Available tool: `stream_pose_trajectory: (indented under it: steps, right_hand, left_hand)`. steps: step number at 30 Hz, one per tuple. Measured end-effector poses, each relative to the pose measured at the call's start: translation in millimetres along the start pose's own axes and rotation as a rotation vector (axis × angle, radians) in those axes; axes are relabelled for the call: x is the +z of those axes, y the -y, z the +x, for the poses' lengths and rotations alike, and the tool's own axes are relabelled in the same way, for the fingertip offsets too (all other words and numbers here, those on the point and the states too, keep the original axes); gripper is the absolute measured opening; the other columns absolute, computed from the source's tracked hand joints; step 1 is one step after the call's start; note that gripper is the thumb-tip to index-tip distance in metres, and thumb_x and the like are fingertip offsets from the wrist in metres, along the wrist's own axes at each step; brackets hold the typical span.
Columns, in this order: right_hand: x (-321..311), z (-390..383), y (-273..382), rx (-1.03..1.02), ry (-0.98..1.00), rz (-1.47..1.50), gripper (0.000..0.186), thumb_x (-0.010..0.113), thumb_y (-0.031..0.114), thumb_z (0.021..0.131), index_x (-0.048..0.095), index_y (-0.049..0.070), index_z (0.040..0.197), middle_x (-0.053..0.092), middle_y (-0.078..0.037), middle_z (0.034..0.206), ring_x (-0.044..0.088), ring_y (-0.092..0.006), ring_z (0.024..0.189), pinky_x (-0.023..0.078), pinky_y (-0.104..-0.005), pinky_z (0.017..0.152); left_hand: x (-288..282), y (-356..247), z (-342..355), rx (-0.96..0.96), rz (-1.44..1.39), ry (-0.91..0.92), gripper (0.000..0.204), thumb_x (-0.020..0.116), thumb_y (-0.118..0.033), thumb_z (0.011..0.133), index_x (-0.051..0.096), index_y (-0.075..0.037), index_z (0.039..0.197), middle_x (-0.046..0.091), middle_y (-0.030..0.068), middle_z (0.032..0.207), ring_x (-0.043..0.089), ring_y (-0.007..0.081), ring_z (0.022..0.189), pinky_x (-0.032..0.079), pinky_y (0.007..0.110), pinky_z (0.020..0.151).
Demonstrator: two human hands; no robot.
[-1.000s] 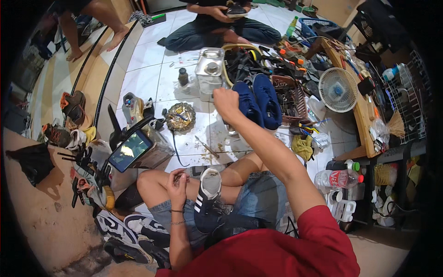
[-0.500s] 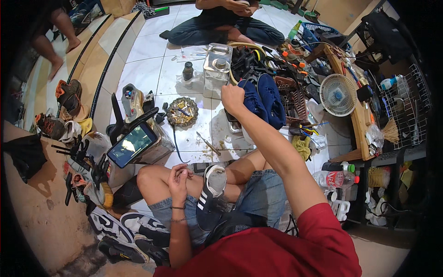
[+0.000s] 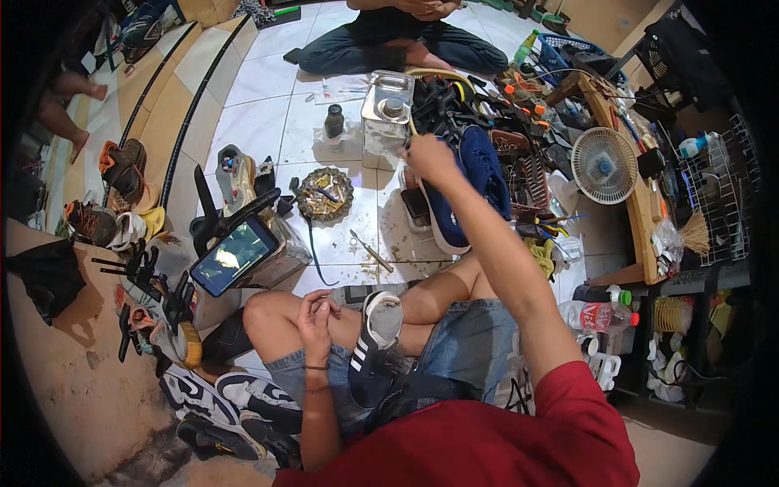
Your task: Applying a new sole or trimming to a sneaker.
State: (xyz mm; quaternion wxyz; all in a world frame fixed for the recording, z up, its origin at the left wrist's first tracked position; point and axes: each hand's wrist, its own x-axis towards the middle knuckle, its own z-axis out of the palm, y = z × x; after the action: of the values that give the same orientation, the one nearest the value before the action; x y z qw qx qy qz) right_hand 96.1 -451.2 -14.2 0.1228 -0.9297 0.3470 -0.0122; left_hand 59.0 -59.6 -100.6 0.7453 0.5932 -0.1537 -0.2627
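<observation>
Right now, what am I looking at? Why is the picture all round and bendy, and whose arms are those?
A camera worn on a person's head looks down, and its wide lens bends the edges. The arms belong to that person, sitting on a white tiled floor. The left hand rests on their knee, beside a black sneaker with white stripes in their lap. The right hand reaches out by a metal can and blue shoes; whether it grips anything is unclear. A phone on a stand, a small fan and another seated person are nearby.

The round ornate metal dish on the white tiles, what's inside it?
The round ornate metal dish holds a few small dark and pale items, too small to identify. Its bottom is mostly covered by them.
</observation>
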Motion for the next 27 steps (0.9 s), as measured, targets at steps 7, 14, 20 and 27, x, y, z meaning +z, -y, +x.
stream_pose_trajectory:
  steps: [7, 14, 20, 27]
  right_hand:
    - [-16.0, 117.3, -97.5, -0.177, -0.161, -0.058, 0.04, 0.071, 0.038, 0.083, 0.068, 0.002, 0.101, 0.068, -0.024, 0.099, 0.065, -0.0423, 0.095, 0.054, -0.0487, 0.085]
    - [13.3, 169.6, -155.1, -0.454, -0.132, -0.257, 0.074, 0.083, 0.037, 0.068, 0.052, 0.005, 0.128, 0.065, -0.024, 0.105, 0.061, -0.0394, 0.105, 0.048, -0.0449, 0.096]
    - [-47.1, 44.1, -56.7, -0.687, -0.242, 0.244, 0.032, 0.074, 0.03, 0.084, 0.063, 0.001, 0.089, 0.063, -0.01, 0.077, 0.061, -0.0227, 0.072, 0.048, -0.035, 0.066]
    - [32.2, -262.2, 37.6, -0.4, 0.291, 0.344, 0.059, 0.067, 0.054, 0.081, 0.067, -0.005, 0.08, 0.064, -0.023, 0.072, 0.066, -0.0396, 0.072, 0.052, -0.0473, 0.066]
  left_hand:
    - [5.0, 0.6, 1.3, -0.051, 0.045, 0.0, 0.023, 0.056, -0.008, 0.096, 0.055, 0.005, 0.115, 0.062, 0.0073, 0.088, 0.058, 0.0127, 0.081, 0.049, 0.027, 0.076]
    - [8.6, 11.1, 6.9, -0.125, 0.221, -0.019, 0.017, 0.061, -0.004, 0.092, 0.062, 0.004, 0.107, 0.065, 0.007, 0.092, 0.061, 0.0115, 0.087, 0.049, 0.024, 0.08]
    - [12.5, -9.0, 10.1, -0.054, 0.548, 0.092, 0.018, 0.06, -0.011, 0.092, 0.066, -0.001, 0.106, 0.068, 0.011, 0.095, 0.063, 0.0198, 0.088, 0.049, 0.031, 0.08]
    - [49.8, -21.0, 19.7, -0.037, 1.039, 0.585, 0.038, 0.037, -0.034, 0.104, 0.059, -0.016, 0.129, 0.067, 0.0129, 0.108, 0.059, 0.0283, 0.105, 0.04, 0.039, 0.09]
